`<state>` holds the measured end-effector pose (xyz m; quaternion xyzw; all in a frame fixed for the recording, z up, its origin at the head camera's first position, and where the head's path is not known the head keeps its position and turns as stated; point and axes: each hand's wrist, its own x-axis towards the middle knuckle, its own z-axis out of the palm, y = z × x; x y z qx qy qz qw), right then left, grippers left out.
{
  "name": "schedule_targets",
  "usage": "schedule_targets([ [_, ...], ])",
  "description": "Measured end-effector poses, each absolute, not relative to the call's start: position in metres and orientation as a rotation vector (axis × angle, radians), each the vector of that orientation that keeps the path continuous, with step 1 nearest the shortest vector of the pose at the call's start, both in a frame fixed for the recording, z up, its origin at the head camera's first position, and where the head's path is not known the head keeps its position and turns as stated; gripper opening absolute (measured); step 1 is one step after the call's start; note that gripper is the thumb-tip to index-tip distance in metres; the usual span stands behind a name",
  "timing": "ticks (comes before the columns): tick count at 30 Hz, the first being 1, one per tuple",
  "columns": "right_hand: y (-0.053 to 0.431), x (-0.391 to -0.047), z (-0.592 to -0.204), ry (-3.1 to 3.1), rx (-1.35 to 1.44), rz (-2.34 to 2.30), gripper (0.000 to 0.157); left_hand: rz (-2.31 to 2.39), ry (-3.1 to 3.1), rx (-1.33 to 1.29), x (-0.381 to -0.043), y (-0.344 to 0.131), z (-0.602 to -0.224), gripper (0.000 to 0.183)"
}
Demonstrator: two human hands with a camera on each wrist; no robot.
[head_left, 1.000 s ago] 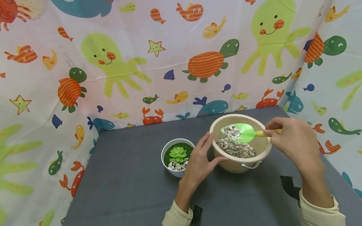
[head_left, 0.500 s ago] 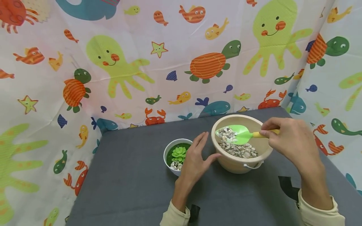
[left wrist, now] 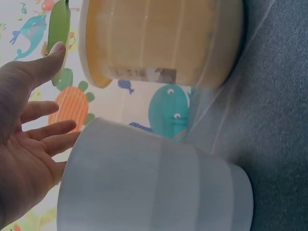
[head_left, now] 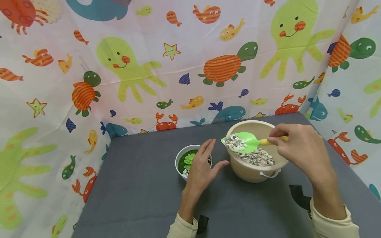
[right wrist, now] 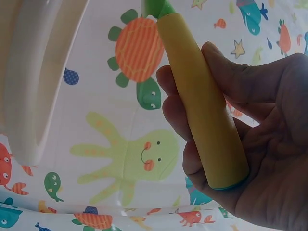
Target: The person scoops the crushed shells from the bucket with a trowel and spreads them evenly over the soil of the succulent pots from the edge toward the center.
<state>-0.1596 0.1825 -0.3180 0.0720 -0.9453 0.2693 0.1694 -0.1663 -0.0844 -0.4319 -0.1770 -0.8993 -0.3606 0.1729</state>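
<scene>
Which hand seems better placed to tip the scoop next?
Probably the right hand: it grips the yellow handle of the scoop, which already carries pebbles. The left hand holds nothing, its fingers near the pot.

The right hand [head_left: 302,152] moves left and reaches further over the mouth of the cream bucket [head_left: 248,173]. With it the green trowel [head_left: 251,144] slides left, and its load of pebbles [head_left: 234,142] passes from above the bucket's inside to the left rim, the blade's tip now beyond it. The left hand [head_left: 200,170] lets go of that rim and draws left, covering more of the succulent [head_left: 189,160] and its white pot [left wrist: 149,187].
</scene>
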Motion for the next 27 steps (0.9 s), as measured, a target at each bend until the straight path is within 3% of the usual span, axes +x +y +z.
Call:
schedule_targets([
  [27,0.148,-0.167,-0.32,-2.761,0.326,0.797,0.007,-1.094,-2.565,-0.33,-0.156,-0.122,-0.433,0.082],
])
